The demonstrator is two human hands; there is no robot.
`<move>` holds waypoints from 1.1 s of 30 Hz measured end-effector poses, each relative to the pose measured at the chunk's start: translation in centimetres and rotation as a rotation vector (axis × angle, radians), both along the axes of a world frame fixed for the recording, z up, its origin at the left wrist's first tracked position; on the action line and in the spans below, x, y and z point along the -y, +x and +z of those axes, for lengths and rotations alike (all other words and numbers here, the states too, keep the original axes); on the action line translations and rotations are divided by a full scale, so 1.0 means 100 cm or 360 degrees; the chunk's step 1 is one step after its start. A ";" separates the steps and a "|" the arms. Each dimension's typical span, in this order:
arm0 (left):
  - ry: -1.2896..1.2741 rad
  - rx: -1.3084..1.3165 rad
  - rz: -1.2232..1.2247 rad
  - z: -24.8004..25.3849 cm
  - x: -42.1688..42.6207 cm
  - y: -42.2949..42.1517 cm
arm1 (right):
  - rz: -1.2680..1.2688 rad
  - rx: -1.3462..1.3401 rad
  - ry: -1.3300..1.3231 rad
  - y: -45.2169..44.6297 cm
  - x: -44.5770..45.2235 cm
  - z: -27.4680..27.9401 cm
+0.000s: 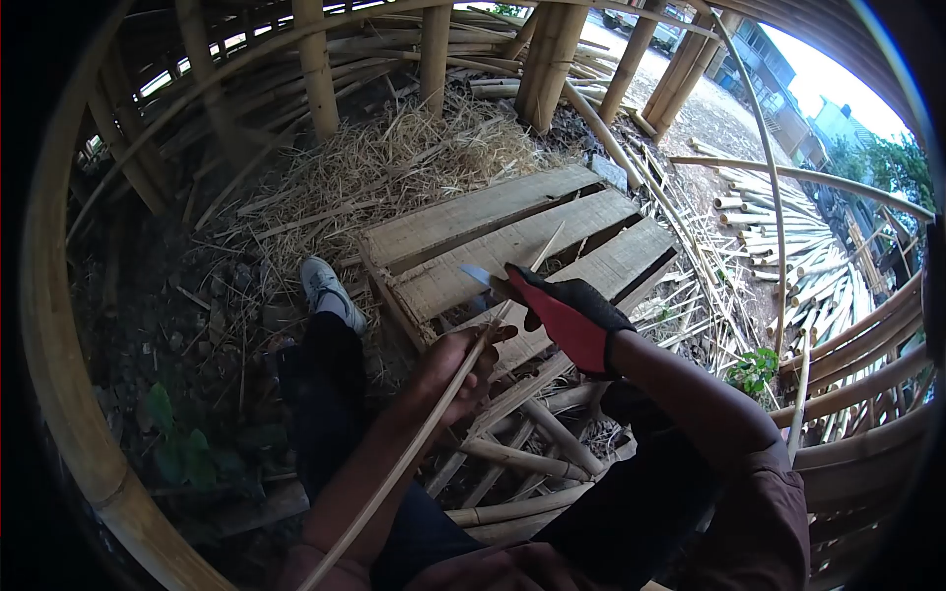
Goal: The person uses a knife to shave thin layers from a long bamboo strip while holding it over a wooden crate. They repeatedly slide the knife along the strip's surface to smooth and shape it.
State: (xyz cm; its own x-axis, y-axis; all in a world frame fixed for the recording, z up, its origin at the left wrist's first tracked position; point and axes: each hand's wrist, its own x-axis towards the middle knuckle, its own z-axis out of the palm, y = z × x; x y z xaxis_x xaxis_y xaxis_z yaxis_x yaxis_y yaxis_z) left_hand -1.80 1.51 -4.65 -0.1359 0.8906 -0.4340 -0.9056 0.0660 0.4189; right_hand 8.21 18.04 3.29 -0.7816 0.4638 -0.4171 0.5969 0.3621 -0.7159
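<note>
My bare left hand [455,372] is closed around a long, thin bamboo strip [404,473]. The strip slants from the bottom edge of the view, along my left forearm, up past both hands to a pointed far end. On my right hand [572,317] is a red and black glove, and its fingers are wrapped round a knife [481,277]. The pale blade points left and lies close to the strip, just beyond my left hand; whether it touches cannot be made out. Glove and fingers hide the knife's handle. Below both hands stands a low wooden slatted bench [522,251].
Bamboo shavings [434,148] lie heaped behind the bench. Upright bamboo posts [552,69] stand beyond it, with stacked poles [788,236] outside on the right. Curved bamboo framing [74,424] surrounds me. A shoe [330,291] rests left of the bench, and a small green plant [754,369] grows at right.
</note>
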 end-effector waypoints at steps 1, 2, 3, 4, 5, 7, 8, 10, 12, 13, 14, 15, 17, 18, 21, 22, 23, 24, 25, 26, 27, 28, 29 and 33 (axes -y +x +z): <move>0.0005 -0.0011 0.0012 0.002 0.001 0.000 | 0.0008 -0.0028 -0.0079 0.002 0.004 0.015; 0.0008 -0.0023 0.0026 0.003 0.001 0.000 | 0.0020 -0.0057 -0.0161 0.001 0.005 0.024; 0.0008 -0.0028 0.0030 0.002 0.002 -0.001 | -0.0085 0.0095 -0.0394 0.000 0.002 0.024; 0.0041 -0.0041 0.0036 0.001 0.003 -0.001 | -0.0083 0.0092 -0.0396 0.001 -0.002 0.020; 0.0074 -0.0054 0.0040 -0.001 0.002 -0.001 | 0.0057 -0.0023 -0.0354 0.003 -0.008 0.013; 0.0093 -0.0008 0.0044 -0.003 0.002 -0.003 | 0.0190 -0.0141 -0.0309 0.006 -0.008 0.016; 0.0112 0.0039 0.0052 -0.003 0.002 -0.003 | 0.0411 -0.0300 -0.0170 0.010 -0.005 0.022; 0.0050 0.0033 0.0138 -0.001 0.003 0.002 | 0.0482 -0.0545 -0.0048 0.006 0.003 0.011; -0.0014 0.0020 0.0223 -0.003 0.003 0.004 | 0.0558 -0.0484 0.0029 0.004 0.007 0.004; 0.0054 0.0032 0.0178 -0.010 0.003 0.003 | 0.0480 -0.0313 -0.0075 0.005 0.014 0.014; 0.0119 0.0045 0.0134 -0.013 0.002 0.002 | 0.0475 -0.0322 -0.0078 0.003 0.017 0.012; 0.0109 0.0031 0.0095 -0.013 0.001 0.002 | 0.0503 -0.0349 0.0032 0.002 0.019 0.008; 0.0111 -0.0021 0.0106 -0.011 0.001 0.006 | 0.0529 -0.0594 0.0111 -0.001 0.010 -0.019; 0.0120 -0.0067 0.0118 -0.010 0.002 0.007 | 0.0530 -0.0597 0.0110 -0.002 0.013 -0.013; 0.0108 -0.0014 0.0160 -0.004 0.003 0.008 | 0.0518 -0.0414 0.0245 -0.004 0.019 0.006; 0.0110 -0.0015 0.0161 -0.004 0.002 0.006 | 0.0608 -0.0427 0.0246 -0.004 0.017 0.007; 0.0054 -0.0048 0.0154 -0.004 0.002 0.003 | 0.0698 -0.0439 0.0243 -0.003 0.016 0.007; -0.0004 -0.0081 0.0145 -0.003 0.001 0.000 | 0.0698 -0.0441 0.0242 -0.002 0.014 0.006; -0.0005 -0.0082 0.0145 0.000 0.001 -0.001 | 0.0835 -0.0486 0.0278 -0.001 0.011 0.004; -0.0014 -0.0098 0.0148 0.005 0.001 -0.001 | 0.0971 -0.0532 0.0314 0.000 0.008 0.001; -0.0022 -0.0114 0.0150 0.008 0.002 -0.001 | 0.0969 -0.0533 0.0314 0.001 0.005 0.000; -0.0023 -0.0114 0.0149 0.009 0.002 -0.001 | 0.1002 -0.0519 0.0249 0.002 0.000 -0.001; -0.0033 -0.0108 0.0121 0.010 0.003 -0.002 | 0.1036 -0.0506 0.0185 0.003 -0.005 0.000; 0.0016 -0.0066 0.0082 0.012 0.004 -0.004 | 0.0671 -0.0459 -0.0158 0.013 -0.023 0.033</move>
State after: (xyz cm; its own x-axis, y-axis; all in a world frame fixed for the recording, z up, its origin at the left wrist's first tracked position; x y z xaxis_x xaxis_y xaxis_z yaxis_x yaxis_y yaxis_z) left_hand -2.19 1.16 -3.44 -0.1992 0.8863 -0.4180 -0.8896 0.0154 0.4565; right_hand 9.53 20.38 6.55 -0.9816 0.0528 -0.1833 0.1872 0.4506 -0.8729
